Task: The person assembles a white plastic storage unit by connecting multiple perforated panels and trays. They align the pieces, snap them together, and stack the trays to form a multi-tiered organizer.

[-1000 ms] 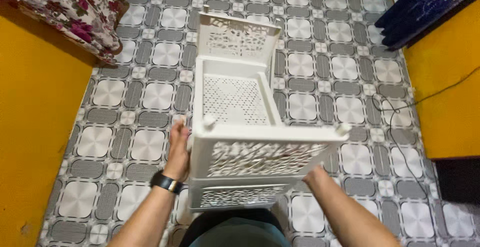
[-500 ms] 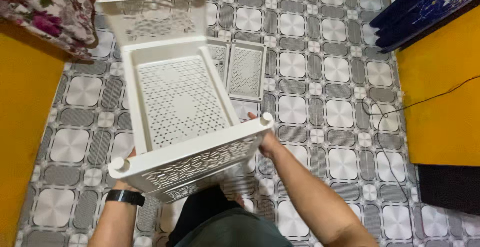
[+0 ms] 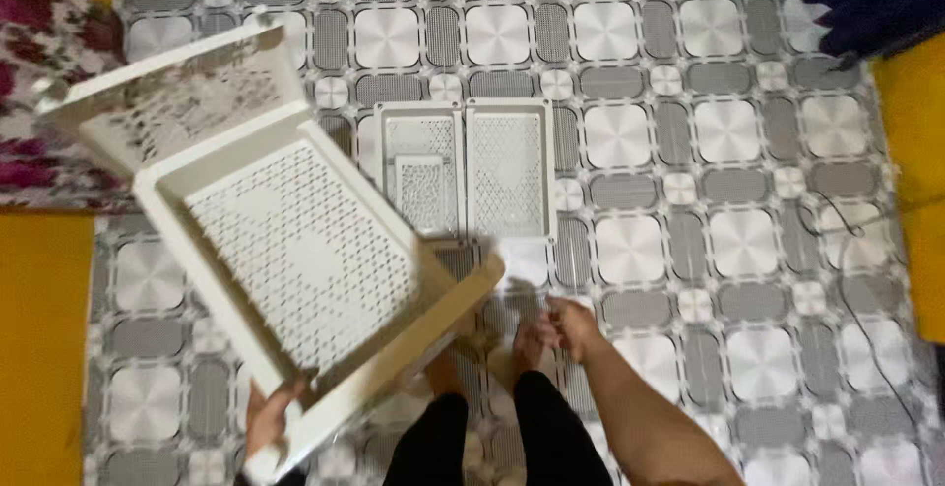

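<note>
Left hand [image 3: 268, 417] gripping the near bottom corner of the white plastic shelf rack [image 3: 285, 250], fingers wrapped round its frame at about seven o'clock in the head view. Right hand [image 3: 571, 326] off the rack, down at about five o'clock, fingers loosely curled, holding nothing; whether touching the foot just beside it cannot be told. Rack lifted and tilted, swung towards ten o'clock, perforated tray facing up, a second lattice panel showing at its far end near the floral cloth [image 3: 49, 82]. Two flat white perforated panels [image 3: 468, 171] lying side by side on the patterned floor mat [image 3: 689, 151] at twelve o'clock from the hands, a smaller perforated piece resting on the left one. Bare feet [image 3: 492, 353] and black trouser legs [image 3: 502, 437] at six o'clock. Dark blue cloth [image 3: 876, 3] at two o'clock; thin black cable [image 3: 847, 279] trailing across the mat at three o'clock. Yellow floor [image 3: 39, 348] along both sides.
</note>
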